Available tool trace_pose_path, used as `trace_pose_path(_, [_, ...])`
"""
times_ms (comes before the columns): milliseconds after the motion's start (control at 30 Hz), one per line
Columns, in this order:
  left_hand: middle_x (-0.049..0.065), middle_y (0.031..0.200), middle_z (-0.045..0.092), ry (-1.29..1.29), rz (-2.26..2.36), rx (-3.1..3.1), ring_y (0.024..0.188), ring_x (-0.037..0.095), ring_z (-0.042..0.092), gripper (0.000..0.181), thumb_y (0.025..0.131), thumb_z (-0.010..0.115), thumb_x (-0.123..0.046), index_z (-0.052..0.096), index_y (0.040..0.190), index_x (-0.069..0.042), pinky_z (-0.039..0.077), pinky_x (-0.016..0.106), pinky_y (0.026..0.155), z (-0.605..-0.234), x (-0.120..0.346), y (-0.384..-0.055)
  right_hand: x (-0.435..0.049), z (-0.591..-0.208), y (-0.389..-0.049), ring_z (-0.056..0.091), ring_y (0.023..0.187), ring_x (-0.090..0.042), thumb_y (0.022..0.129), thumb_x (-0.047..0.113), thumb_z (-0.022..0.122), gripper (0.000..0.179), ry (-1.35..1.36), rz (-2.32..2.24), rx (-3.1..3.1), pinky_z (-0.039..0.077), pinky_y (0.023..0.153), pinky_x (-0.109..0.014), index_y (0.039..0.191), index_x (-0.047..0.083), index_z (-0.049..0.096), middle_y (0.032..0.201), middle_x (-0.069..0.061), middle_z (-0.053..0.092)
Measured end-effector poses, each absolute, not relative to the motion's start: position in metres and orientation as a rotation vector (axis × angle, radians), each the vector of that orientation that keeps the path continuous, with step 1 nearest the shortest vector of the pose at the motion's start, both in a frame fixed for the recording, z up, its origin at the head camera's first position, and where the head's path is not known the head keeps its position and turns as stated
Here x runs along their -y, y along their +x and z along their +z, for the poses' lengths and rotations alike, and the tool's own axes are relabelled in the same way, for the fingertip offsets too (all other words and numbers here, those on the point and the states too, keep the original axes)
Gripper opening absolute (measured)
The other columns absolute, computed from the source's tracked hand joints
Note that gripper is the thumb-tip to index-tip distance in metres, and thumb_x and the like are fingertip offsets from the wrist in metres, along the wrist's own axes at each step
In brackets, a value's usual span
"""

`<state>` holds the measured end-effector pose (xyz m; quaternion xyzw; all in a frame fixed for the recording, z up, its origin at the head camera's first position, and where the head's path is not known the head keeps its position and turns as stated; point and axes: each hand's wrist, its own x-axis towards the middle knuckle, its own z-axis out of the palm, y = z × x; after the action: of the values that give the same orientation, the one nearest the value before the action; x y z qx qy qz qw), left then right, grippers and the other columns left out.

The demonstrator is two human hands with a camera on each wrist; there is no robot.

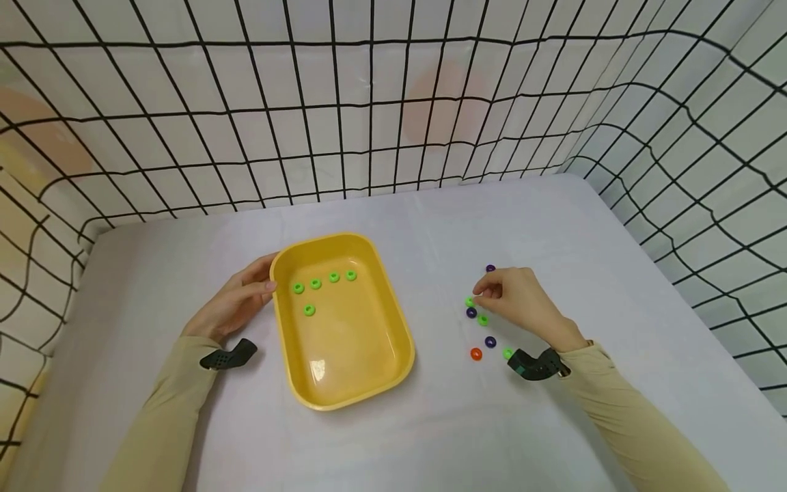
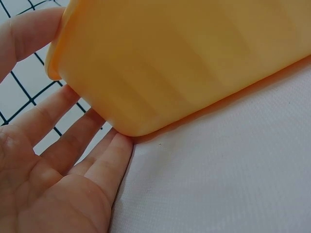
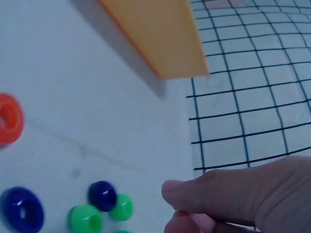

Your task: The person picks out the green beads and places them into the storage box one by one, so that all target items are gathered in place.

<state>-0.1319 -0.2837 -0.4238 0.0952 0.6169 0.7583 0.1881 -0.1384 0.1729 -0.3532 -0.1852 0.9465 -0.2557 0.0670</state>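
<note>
Beige sleeves (image 1: 627, 410) lay nearest us. We saw left hand (image 1: 230, 301) clamped on yellow tray (image 1: 350, 342); loose beads (image 1: 483, 320) beside right hand (image 1: 522, 298), whose grip state we could not tell.

Small rings (image 1: 309, 313), twelve at least; yellow tray (image 1: 344, 348), one.
Green rings in tray (image 1: 298, 292), five; green rings outside (image 1: 483, 322), three plainly, an additional green sliver in the right wrist view uncertain; dark purple rings (image 1: 490, 344), three; orange-red ring (image 1: 476, 357), one; left hand (image 1: 236, 301), one; right hand (image 1: 519, 301), one; black wrist devices (image 1: 229, 357), two.
</note>
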Motion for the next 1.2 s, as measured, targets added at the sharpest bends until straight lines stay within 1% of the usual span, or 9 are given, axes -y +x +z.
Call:
trace_pose_path(200, [0.0,0.14,0.045,0.248,2.127,-1.746,0.123,0.011,0.05,0.053,0.1,0.048,-0.002,0.031,0.15,-0.005,0.043,0.017,0.106,-0.425,0.283,-0.132,-0.175,-0.37,-0.144,0.053,0.068,-0.014,0.082,0.007,0.075,0.008,-0.527,-0.744,-2.852,0.045,0.061,-0.025,0.087,0.0,0.074,0.071,-0.001,0.062])
trace_pose_path(367, [0.001,0.144,0.041,0.208,2.093,-1.771,0.127,0.012,0.046,0.054,0.1,0.05,-0.005,0.032,0.15,-0.007,0.042,0.015,0.106,-0.423,0.282,-0.133,-0.176,-0.374,-0.146,0.052,0.067,-0.014,0.081,0.008,0.075,0.009,-0.513,-0.729,-2.851,0.043,0.06,-0.026,0.086,0.001,0.074,0.069,0.0,0.061])
trace_pose_path(500, [0.002,0.146,0.04,0.199,2.088,-1.777,0.127,0.012,0.046,0.055,0.1,0.05,-0.005,0.03,0.151,-0.006,0.042,0.015,0.107,-0.422,0.281,-0.133,-0.175,-0.375,-0.147,0.052,0.066,-0.013,0.081,0.009,0.076,0.01,-0.505,-0.714,-2.851,0.043,0.061,-0.026,0.086,0.001,0.074,0.068,0.0,0.061])
trace_pose_path(867, [0.002,0.143,0.042,0.217,2.114,-1.761,0.125,0.012,0.048,0.056,0.099,0.05,-0.004,0.028,0.151,-0.002,0.042,0.017,0.107,-0.424,0.282,-0.131,-0.17,-0.378,-0.147,0.052,0.064,-0.013,0.081,0.009,0.076,0.011,-0.505,-0.656,-2.871,0.043,0.058,-0.024,0.086,-0.001,0.074,0.066,0.001,0.06])
trace_pose_path(1200, [0.001,0.143,0.043,0.218,2.113,-1.749,0.127,0.013,0.047,0.054,0.1,0.049,-0.004,0.03,0.151,-0.004,0.042,0.016,0.107,-0.422,0.284,-0.131,-0.168,-0.377,-0.146,0.052,0.062,-0.012,0.081,0.007,0.075,0.009,-0.52,-0.626,-2.89,0.042,0.055,-0.024,0.085,-0.001,0.074,0.066,0.0,0.061])
